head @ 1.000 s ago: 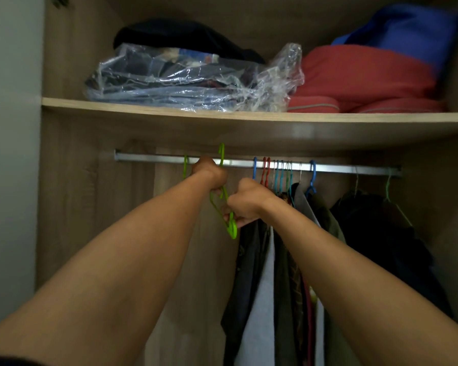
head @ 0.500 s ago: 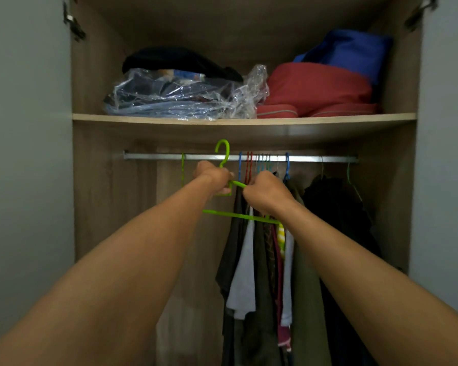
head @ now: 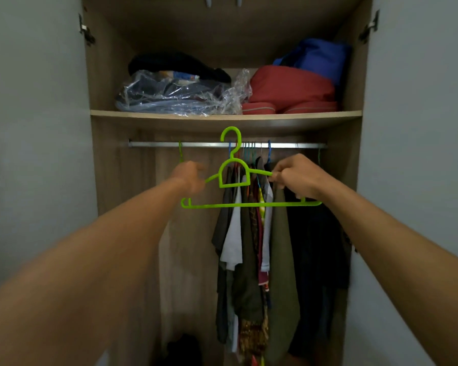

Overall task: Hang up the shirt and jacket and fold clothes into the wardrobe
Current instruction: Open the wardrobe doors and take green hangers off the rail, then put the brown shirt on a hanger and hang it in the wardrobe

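**Step in hand:** hanger retrieval, ahead of hanging the shirt and jacket. The green hanger (head: 249, 205) is held in front of the open wardrobe (head: 109, 167) with its hook at 12 o'clock. The hook appears to be clear of the rail (head: 169, 144). The left hand (head: 189, 178) is blurred. Its fingers curl at the hanger's 9 o'clock arm and appear to grip it. The right hand (head: 296, 175) pinches the 3 o'clock arm between thumb and fingers. Neither shirt nor jacket is in view.

**Next move, as judged:** carry the hanger to the garment and feed each arm into a shoulder. One hand will have to let go to handle the cloth.

**Materials:**
- The hanger is thin, smooth, rigid moulded plastic. It has a straight lower bar with a small upturned peg at each end.
- The rail is plain bright metal.
- Hung garments (head: 249, 247) fill the rail's 3 o'clock half. They are soft, limp cloth.
- On the shelf (head: 222, 114), a crinkled clear plastic bag (head: 175, 99) lies at 11 o'clock and padded red bedding (head: 288, 88) at 1 o'clock.
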Tool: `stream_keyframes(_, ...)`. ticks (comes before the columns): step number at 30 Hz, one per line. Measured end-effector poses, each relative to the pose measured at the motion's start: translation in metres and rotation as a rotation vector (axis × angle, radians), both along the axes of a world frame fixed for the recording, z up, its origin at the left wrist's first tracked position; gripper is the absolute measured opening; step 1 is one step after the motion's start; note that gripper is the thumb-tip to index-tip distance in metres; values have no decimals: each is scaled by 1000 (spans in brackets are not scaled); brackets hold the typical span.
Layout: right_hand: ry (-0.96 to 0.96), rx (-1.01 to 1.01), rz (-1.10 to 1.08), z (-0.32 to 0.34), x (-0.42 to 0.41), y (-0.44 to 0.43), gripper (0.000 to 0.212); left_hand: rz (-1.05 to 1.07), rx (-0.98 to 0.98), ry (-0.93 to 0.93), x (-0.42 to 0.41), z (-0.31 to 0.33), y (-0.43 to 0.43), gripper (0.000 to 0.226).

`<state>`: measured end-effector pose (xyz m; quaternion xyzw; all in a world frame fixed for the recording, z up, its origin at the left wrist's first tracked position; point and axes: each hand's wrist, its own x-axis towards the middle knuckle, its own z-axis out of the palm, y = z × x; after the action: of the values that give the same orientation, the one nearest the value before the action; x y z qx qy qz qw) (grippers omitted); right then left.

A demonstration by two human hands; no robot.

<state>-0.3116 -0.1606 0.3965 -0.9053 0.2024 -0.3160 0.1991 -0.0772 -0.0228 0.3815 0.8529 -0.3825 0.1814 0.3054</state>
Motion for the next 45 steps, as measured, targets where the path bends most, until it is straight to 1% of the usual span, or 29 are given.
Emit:
stream_keyframes(4,-44,9,113,-1,-19,6,23,20,73,-80,-23,4,36,41)
stream_keyframes(8,-49,-22,218,-5,-17,12,26,88,86,-82,-41,5,80,28)
stream_keyframes(13,25,-97,333,-19,-4,28,19,221,47,-14,-75,-6,137,19)
stream_keyframes(17,25,-155,433,-35,-3,48,21,331,33,47,-116,-19,179,25)
stream_keyframes(19,19,-159,479,-41,-5,60,20,370,16,68,-138,-26,199,23)
stream_keyframes(23,38,-155,572,-56,-9,97,19,453,10,124,-183,-42,246,11)
stream_keyframes(25,97,-153,626,-67,-8,120,19,499,2,165,-207,-50,273,9)
stream_keyframes(29,118,-159,734,-84,-2,173,28,604,-32,216,-251,-63,328,17)
stream_keyframes(32,146,-151,869,-95,-2,224,32,706,-22,257,-290,-75,374,23)
stream_keyframes(34,149,-133,942,-102,-6,257,29,755,-40,267,-313,-82,403,20)
stream_keyframes(36,173,-159,1013,-107,-14,296,26,840,-40,254,-340,-89,434,16)
stream_keyframes(39,215,-161,1133,-116,-22,355,27,924,-70,241,-371,-103,480,20)
stream_keyframes(42,239,-165,1224,-128,-29,410,14,997,-91,253,-393,-118,520,24)
stream_keyframes(45,257,-158,1306,-140,-40,466,11,1056,-106,279,-419,-132,563,16)
